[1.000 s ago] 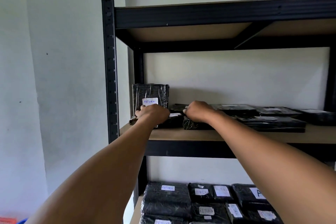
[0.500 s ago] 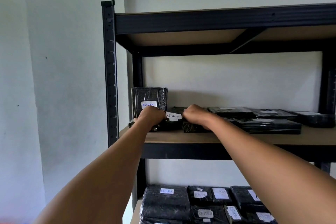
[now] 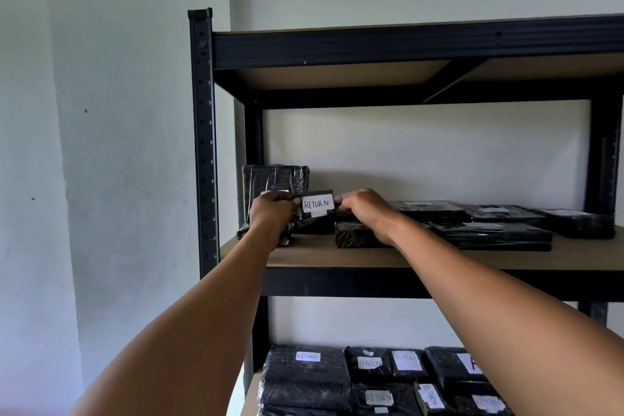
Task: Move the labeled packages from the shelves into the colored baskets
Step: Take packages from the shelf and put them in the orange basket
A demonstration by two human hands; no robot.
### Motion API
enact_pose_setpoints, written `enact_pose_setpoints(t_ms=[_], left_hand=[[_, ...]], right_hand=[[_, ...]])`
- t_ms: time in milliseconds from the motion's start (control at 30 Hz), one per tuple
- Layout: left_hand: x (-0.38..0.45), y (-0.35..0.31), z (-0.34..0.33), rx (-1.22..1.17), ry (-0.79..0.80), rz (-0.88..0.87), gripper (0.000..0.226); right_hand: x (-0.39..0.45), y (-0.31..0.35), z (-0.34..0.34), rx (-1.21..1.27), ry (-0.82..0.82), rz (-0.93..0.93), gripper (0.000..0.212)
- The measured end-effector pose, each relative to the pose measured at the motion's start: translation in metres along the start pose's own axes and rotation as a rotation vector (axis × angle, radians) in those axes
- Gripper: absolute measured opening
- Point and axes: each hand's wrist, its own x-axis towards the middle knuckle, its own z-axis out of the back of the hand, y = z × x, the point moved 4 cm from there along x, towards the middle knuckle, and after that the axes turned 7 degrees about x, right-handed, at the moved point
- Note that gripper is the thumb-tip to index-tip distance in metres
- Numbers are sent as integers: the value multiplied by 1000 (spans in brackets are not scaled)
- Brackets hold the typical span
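Black plastic wraps the small package I have between my hands, tilted up off the shelf board so its white "RETURN" label faces me; I judge that is why I hold it this way, to read where it belongs. My left hand grips its left end with curled fingers, and my right hand pinches its right end, both arms stretched up to the middle shelf. Just behind my left hand a taller wrapped package stands upright against the corner post. Flat packages lie stacked to the right, and more labelled ones fill the shelf below. No basket shows from here, so the carry is not yet begun.
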Motion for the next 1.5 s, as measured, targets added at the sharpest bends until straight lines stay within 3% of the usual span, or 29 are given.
enact_pose_setpoints(t_ms=[300,500,867,1100,1200,1400,1500], left_hand=[[-12,-19,-1,-409,98,-11,12],[-11,-19,-4,-431,112,-10,18],[-4,-16,-12,-489,134,-1,15],[-2,-17,-17,-490,211,-7,37],[-3,-18,-24,-500,271,41,48],[-11,-14,-44,-460,341,124,22],[-14,-12,-49,-403,335,158,13]], right_hand=[[-3,-2,2,286,-61,116,32],[-5,-1,3,251,-153,224,35],[-7,-3,8,226,-155,252,40],[-11,10,15,194,-106,218,41],[-10,11,25,139,-80,178,41],[-10,9,56,-13,-151,43,35],[-9,0,76,-324,-229,-26,22]])
